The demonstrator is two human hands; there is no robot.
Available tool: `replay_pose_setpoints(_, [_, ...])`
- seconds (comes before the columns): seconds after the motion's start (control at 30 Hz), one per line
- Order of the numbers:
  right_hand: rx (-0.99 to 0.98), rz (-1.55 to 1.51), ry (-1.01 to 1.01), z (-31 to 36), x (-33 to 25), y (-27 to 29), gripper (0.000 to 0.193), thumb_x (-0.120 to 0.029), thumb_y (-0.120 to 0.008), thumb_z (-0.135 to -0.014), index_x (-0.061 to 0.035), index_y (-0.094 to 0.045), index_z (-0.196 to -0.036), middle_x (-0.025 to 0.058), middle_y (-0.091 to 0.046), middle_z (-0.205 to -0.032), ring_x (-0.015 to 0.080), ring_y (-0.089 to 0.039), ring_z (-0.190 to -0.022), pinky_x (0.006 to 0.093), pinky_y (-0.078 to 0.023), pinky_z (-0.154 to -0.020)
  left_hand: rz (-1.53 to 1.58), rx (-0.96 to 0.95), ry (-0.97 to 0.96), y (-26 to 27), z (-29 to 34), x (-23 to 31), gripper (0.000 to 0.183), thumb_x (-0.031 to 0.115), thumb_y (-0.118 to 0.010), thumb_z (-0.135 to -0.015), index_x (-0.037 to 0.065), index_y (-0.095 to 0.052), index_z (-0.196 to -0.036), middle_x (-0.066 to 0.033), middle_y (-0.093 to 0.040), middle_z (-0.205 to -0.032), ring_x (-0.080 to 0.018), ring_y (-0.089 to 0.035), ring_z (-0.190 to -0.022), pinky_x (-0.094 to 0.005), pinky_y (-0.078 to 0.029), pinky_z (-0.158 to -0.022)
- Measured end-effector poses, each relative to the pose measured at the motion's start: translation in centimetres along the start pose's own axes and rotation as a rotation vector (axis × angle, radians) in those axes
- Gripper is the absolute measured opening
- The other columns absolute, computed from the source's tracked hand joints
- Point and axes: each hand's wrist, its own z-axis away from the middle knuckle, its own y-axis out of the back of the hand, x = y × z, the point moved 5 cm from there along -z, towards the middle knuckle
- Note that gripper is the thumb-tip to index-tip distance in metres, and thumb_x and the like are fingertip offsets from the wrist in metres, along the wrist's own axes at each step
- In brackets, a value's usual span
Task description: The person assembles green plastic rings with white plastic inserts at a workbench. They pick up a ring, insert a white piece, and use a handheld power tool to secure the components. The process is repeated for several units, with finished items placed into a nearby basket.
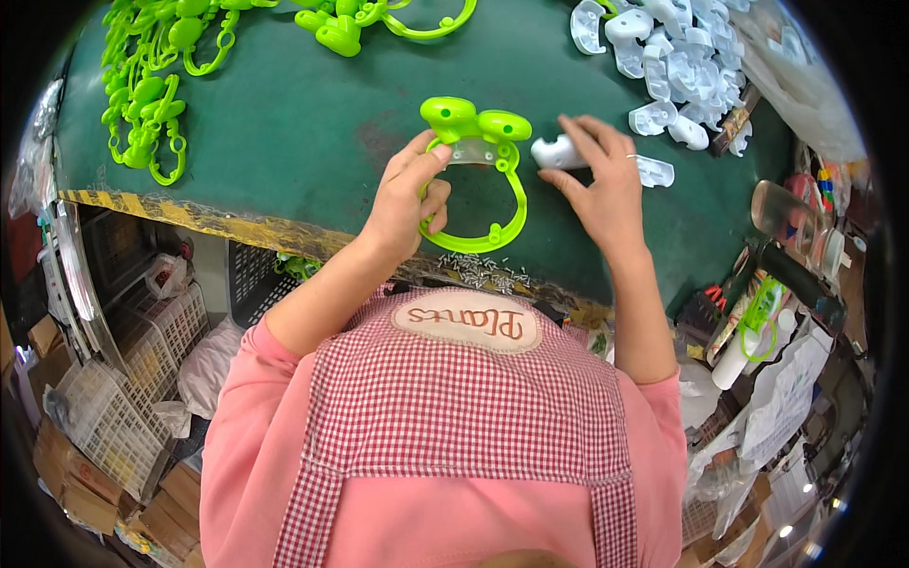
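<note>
My left hand point(407, 194) pinches the left side of a bright green plastic ring frame point(519, 204) that has two round knobs on top. A translucent strip point(472, 151) sits across the frame's upper inside, under the knobs. To the right, my right hand point(603, 175) has its thumb and fingers around a curved white plastic piece point(557, 153), just apart from the frame. Its fingers partly cover that piece. Another white plastic part point(655, 171) lies on the table beside my right hand.
Small screws point(481, 275) lie scattered at the front edge of the green table point(312, 142). Green frames point(151, 104) are heaped at the far left, with more at the back. A pile of white parts point(686, 66) lies far right. A bottle point(781, 208) stands at the right.
</note>
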Motion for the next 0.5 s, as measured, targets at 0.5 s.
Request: replay_pose_setpoints(0.5, [0.071,0.055,-0.134,1.2,2.2,-0.2,0.047,-0.015,-0.079,-0.071,-0.0060,-0.066,-0.116,0.0105,-0.065,-0.103,0.0288,-0.059,-0.094,0.0386,-0.048,-0.082,-0.002,-0.058,0.034,-0.4,0.1,-0.6,0.044,0.029,-0.047,-0.096,0.008,-0.045,-0.135,0.0000,-0.057,-0.108,-0.0059,-0.028,-0.047,-0.0220,-0.029,-0.040])
